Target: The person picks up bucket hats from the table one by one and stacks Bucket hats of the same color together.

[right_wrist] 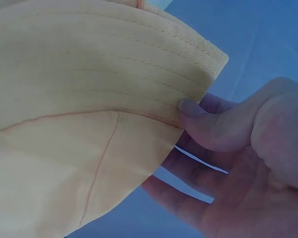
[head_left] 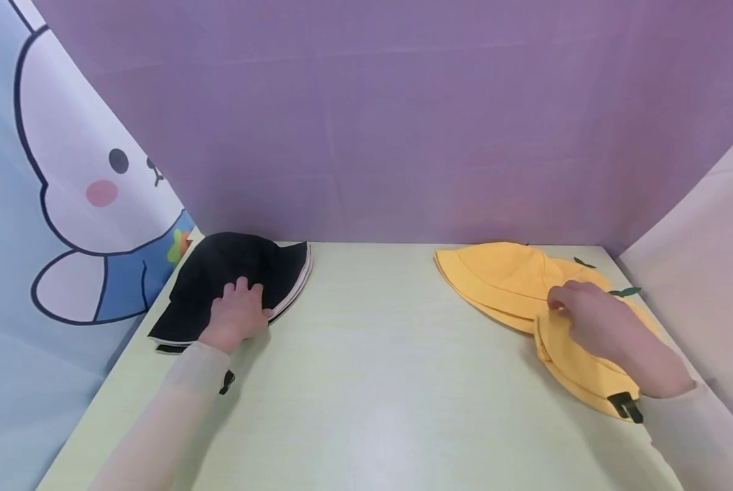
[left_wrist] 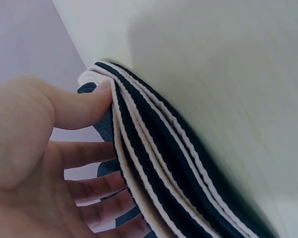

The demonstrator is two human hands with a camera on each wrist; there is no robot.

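Stacked black bucket hats (head_left: 219, 259) with white brim edging lie at the back left of the table. My left hand (head_left: 236, 315) rests on them with spread fingers. In the left wrist view its thumb touches the layered brims (left_wrist: 149, 144), while the other fingers reach behind the brim edge. On the right, my right hand (head_left: 605, 327) pinches the brim of a yellow bucket hat (head_left: 577, 365) between thumb and fingers. That brim (right_wrist: 139, 74) shows its stitched rows in the right wrist view. More yellow bucket hats (head_left: 495, 276) lie just behind it, overlapping it.
A pale table (head_left: 372, 368) spans the space between the two groups of hats. Purple cloth (head_left: 391, 136) hangs along its back edge. A blue cloth with a cartoon figure (head_left: 96, 204) hangs at the left. Small green leaf trims (head_left: 625, 292) stick up from the yellow hats.
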